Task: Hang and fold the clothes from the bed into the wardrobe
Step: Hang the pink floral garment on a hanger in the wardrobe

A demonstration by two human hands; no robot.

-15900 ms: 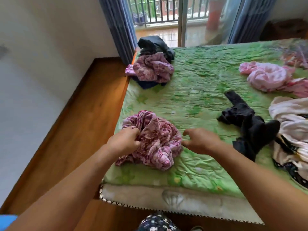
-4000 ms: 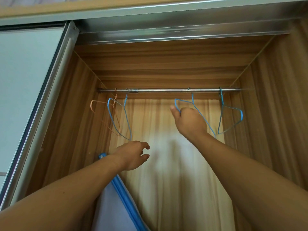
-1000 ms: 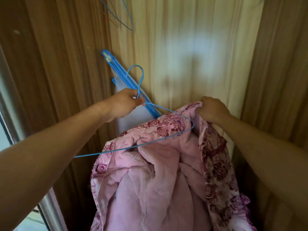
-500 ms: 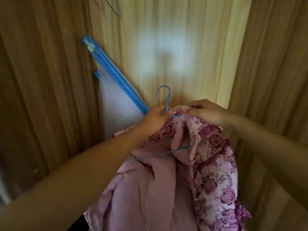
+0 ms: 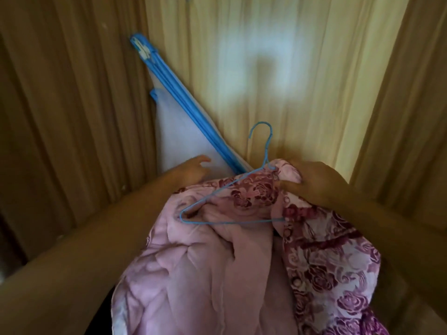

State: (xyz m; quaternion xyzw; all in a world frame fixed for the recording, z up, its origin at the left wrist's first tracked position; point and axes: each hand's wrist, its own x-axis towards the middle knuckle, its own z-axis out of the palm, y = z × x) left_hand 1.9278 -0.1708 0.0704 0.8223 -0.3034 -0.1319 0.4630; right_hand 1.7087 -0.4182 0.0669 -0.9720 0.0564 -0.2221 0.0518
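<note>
Head view, left hand [image 5: 193, 169] released hanger [image 5: 266, 153], right hand [image 5: 316, 184] still pinching garment [image 5: 205, 274]

We find the view confined to the inside of a wardrobe [image 5: 338, 44]. Its back panel [image 5: 278, 112] is pale yellow wood grain, running vertically, and carries a soft bright patch of light [image 5: 256, 61] near the middle. The left panel [image 5: 72, 105] and right panel [image 5: 416, 117] are darker brown grain, in shade. A blue-framed white item [image 5: 174, 131] leans tilted in the back left corner.
</note>
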